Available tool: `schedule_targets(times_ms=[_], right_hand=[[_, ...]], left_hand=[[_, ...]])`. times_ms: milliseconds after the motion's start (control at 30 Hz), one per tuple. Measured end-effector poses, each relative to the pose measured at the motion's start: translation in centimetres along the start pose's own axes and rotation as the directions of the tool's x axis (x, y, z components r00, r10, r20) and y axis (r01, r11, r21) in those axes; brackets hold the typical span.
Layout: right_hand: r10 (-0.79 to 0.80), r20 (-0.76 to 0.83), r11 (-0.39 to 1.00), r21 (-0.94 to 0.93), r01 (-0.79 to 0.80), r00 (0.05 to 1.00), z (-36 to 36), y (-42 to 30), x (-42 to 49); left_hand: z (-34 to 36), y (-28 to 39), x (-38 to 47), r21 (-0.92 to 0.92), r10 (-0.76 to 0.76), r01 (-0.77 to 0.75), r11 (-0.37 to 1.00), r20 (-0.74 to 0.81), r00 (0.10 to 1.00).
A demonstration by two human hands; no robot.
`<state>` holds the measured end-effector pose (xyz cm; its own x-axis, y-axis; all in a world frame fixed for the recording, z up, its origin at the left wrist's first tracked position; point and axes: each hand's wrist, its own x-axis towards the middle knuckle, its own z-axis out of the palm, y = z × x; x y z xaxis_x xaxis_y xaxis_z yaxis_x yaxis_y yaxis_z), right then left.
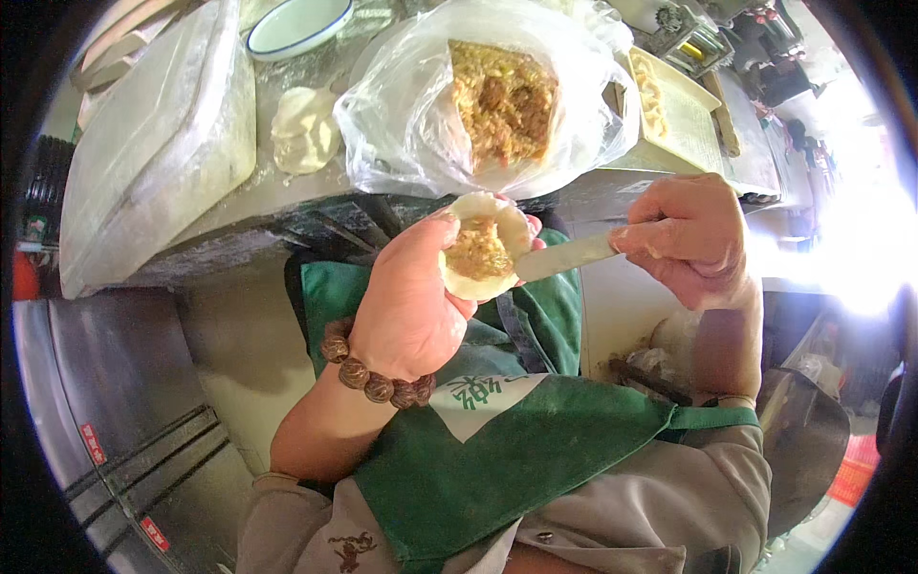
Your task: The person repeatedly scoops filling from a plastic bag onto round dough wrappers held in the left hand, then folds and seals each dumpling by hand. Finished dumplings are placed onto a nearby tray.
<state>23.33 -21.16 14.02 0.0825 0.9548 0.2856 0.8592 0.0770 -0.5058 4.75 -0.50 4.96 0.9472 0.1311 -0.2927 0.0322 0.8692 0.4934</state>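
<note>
In my left hand (416, 287) lies a round dough wrapper (473, 288), cupped in the palm with the thumb on its rim. A mound of minced filling (479, 250) covers its middle. My right hand (688, 240) grips the end of a flat spatula (566, 258), whose tip touches the wrapper's right edge. Beyond both hands, a clear plastic bag (401, 122) stands on the counter, its mouth folded open around a mass of chopped filling (505, 100). Left of the bag sits a stack of dough wrappers (305, 133).
A large pale slab or covered box (158, 143) takes up the counter's left end. Behind the wrappers stands a white enamel dish (297, 27) with a blue rim. On the right, a cream tray (685, 118) holds several shaped dumplings (649, 93). The counter's front edge runs just past my hands.
</note>
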Motion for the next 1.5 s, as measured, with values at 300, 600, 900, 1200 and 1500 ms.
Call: schedule_targets(times_ms=[300, 600, 900, 1200, 1500], right_hand=[[0.377, 0.158, 0.868, 0.284, -0.408, 0.913, 2.6, -0.5, 2.4], [0.576, 0.039, 0.722, 0.444, -0.531, 0.817, 5.2, 0.7, 0.5], [0.136, -0.148, 0.974, -0.16, -0.159, 0.98, 7.7, -0.1, -0.4], [-0.058, -0.065, 0.989, -0.137, 0.049, 0.996, 7.8, -0.3, 2.0], [-0.208, 0.067, 0.954, -0.206, 0.217, 0.976, 7.5, 0.1, 3.4]], left_hand=[[0.0, -0.6, -1.6, 0.181, -0.02, 0.018, 0.983, 0.01, 1.0], [-1.7, -0.7, -1.1, -0.154, 0.043, -0.056, 0.986, -0.088, 0.995], [-2.4, -0.5, -1.1, -0.259, 0.048, -0.084, 0.962, -0.142, 0.989], [-2.4, -0.1, -2.0, -0.292, -0.003, -0.035, 0.956, -0.126, 0.992], [-3.3, 0.2, -2.2, -0.358, 0.026, -0.066, 0.931, -0.115, 0.993]])
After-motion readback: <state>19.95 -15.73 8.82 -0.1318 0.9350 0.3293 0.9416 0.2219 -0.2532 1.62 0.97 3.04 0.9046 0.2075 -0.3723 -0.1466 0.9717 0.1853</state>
